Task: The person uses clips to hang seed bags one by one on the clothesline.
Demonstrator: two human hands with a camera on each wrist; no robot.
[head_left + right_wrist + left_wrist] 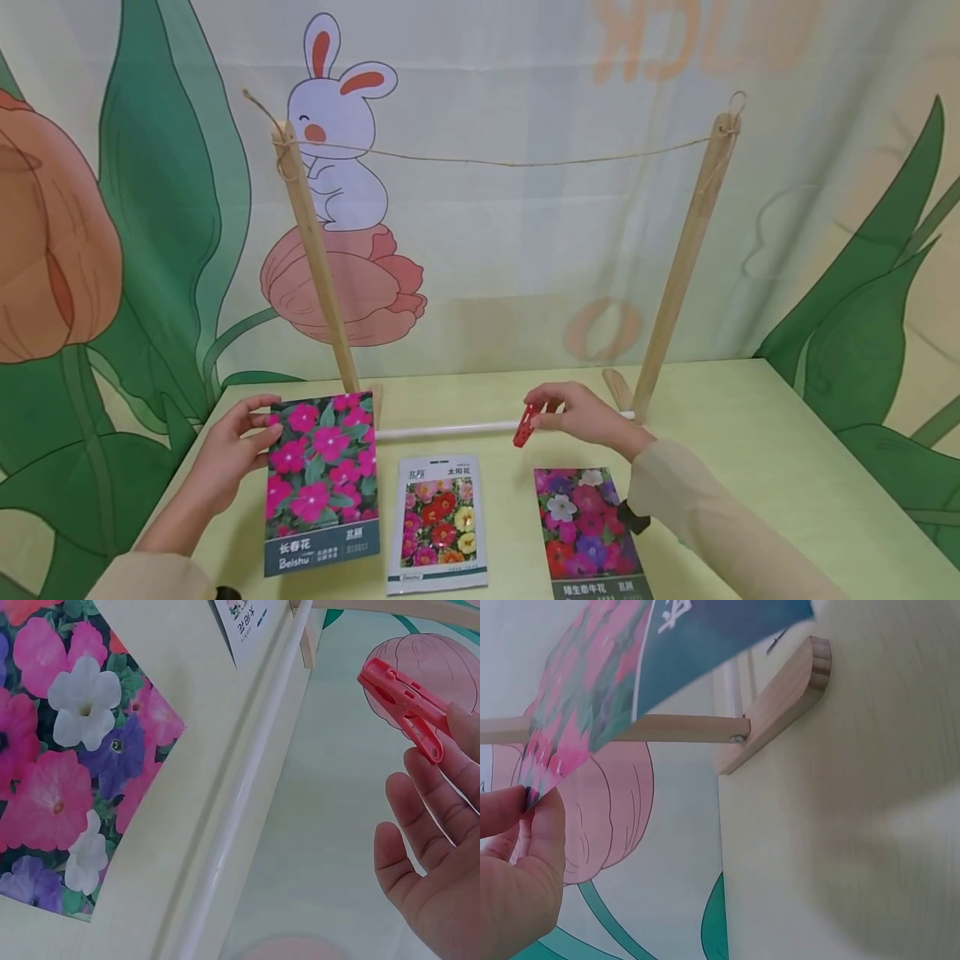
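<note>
"At the table's (780,450) near left, how's the left hand (234,454) set?"

"Raised, thumb and fingers pinching the left edge of the pink-flower packet (322,479); the packet is lifted off the tabletop, face showing; the white-bordered packet (442,525) lies just beside it."

"And the right hand (585,412)?"

"Its forearm slants in from the right, past the mixed-flower packet (581,525); thumb and fingertips clamp a red clip (527,425), held up below the string (517,165); the other fingers bend loosely."
</note>
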